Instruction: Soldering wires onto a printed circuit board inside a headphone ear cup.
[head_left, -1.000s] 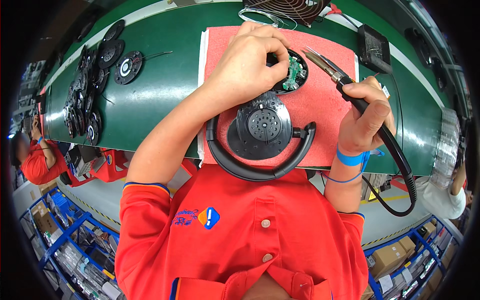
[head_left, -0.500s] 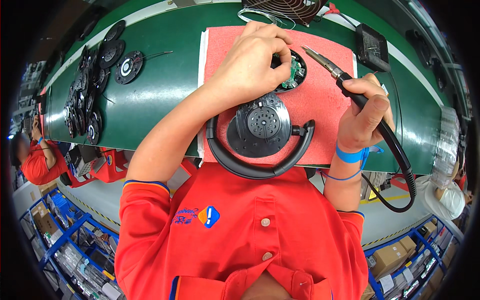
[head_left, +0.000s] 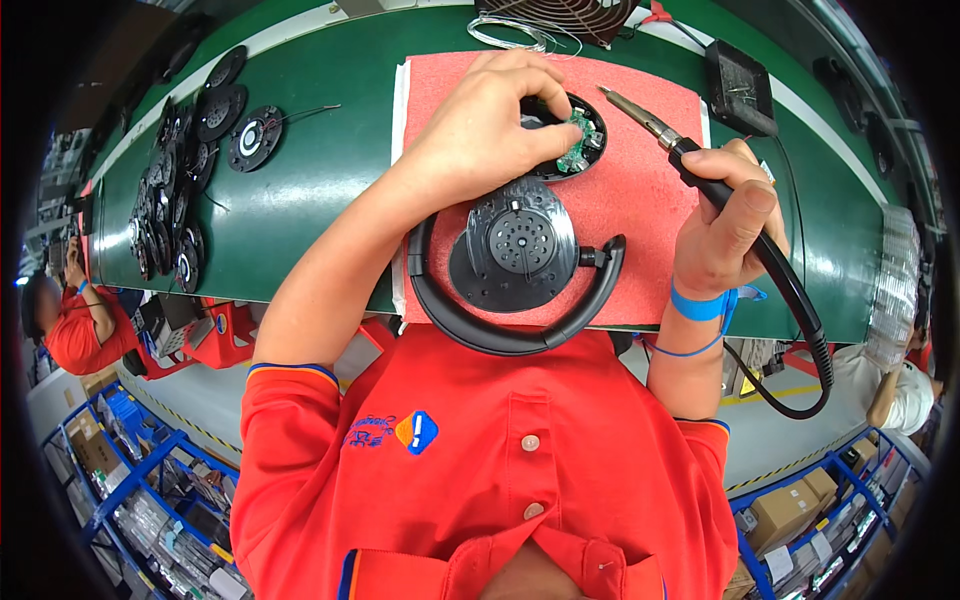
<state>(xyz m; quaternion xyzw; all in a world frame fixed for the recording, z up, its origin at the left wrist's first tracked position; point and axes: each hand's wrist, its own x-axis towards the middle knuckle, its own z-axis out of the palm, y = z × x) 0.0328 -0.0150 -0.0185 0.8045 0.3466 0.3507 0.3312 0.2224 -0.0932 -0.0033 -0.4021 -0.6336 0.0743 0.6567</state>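
Observation:
My right hand (head_left: 735,215) is closed around a black soldering iron (head_left: 715,190), held like a pen. Its bare metal tip points up and left, just beyond the right rim of an open headphone ear cup and apart from it. Inside this cup lies a green circuit board (head_left: 577,148). My left hand (head_left: 500,120) grips the ear cup (head_left: 598,158) from its left side, thumb over the board and fingers curled at the far rim. Some fingertips are hidden. Nearer me rests the other ear cup (head_left: 520,245), joined to a curved black headband (head_left: 500,338).
A pink foam mat (head_left: 655,225) lies under the headphones on the green bench (head_left: 330,190). At left are heaped black round speaker plates (head_left: 165,200), one apart (head_left: 257,138). Beyond the mat are a wire coil (head_left: 510,35) and a fan (head_left: 590,15); a black tray (head_left: 740,88) stands right.
My left thumb has straightened over the board and the fingers have shifted slightly back and left. The soldering iron has barely moved, its tip slightly farther up and left.

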